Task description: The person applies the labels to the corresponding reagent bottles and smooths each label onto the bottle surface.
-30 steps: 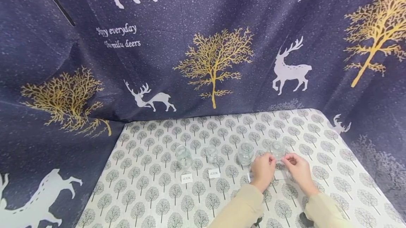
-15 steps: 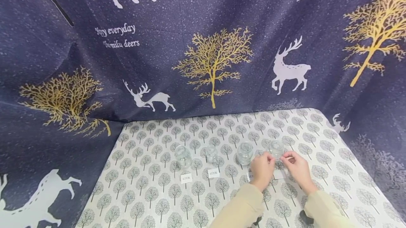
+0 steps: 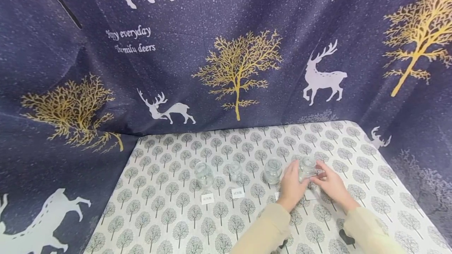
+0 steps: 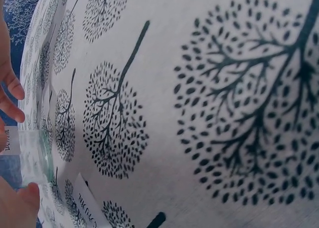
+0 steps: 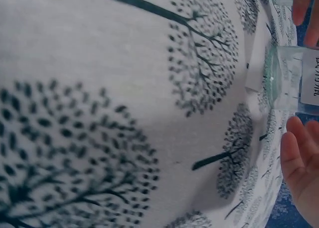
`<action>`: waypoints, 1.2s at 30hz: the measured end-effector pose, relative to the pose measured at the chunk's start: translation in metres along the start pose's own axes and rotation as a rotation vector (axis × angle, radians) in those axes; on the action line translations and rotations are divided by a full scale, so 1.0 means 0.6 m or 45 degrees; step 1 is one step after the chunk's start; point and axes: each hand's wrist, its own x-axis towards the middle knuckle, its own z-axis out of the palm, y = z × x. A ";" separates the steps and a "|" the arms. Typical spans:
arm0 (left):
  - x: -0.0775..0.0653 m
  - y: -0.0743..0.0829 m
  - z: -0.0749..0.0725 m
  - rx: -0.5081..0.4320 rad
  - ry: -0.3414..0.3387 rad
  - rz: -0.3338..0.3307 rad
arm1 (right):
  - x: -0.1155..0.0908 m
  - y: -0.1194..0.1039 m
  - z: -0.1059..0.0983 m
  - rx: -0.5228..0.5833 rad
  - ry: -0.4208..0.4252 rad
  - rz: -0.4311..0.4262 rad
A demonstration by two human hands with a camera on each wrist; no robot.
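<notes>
At the right end of a row, a clear glass jar point(image 3: 307, 165) stands on the patterned cloth between both hands. My left hand point(image 3: 291, 186) is along its left side, fingers fairly straight and the thumb near its front. My right hand point(image 3: 332, 185) is at the right, fingers spread beside the glass. In the right wrist view a white label point(image 5: 311, 78) with dark printed characters lies against the jar, and a small gap shows between the glass and the right fingertips point(image 5: 294, 126). The left thumb point(image 4: 31, 195) comes right up to the glass in the left wrist view.
Three more glass jars stand to the left: a nearby jar point(image 3: 273, 171), a smaller jar point(image 3: 235, 171) and a farther jar point(image 3: 204, 174). Small white cards lie before them, including one card point(image 3: 207, 199) at the far left. A dark deer-print curtain point(image 3: 169, 69) rises behind the table.
Both hands were pinching at the front of the right-hand jar with fingertips close together. Now they have parted and opened to either side of it. The other jars stay put.
</notes>
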 end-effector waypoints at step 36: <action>0.022 0.000 -0.022 0.343 -0.278 0.105 | 0.009 0.020 -0.025 -0.035 -0.052 -0.154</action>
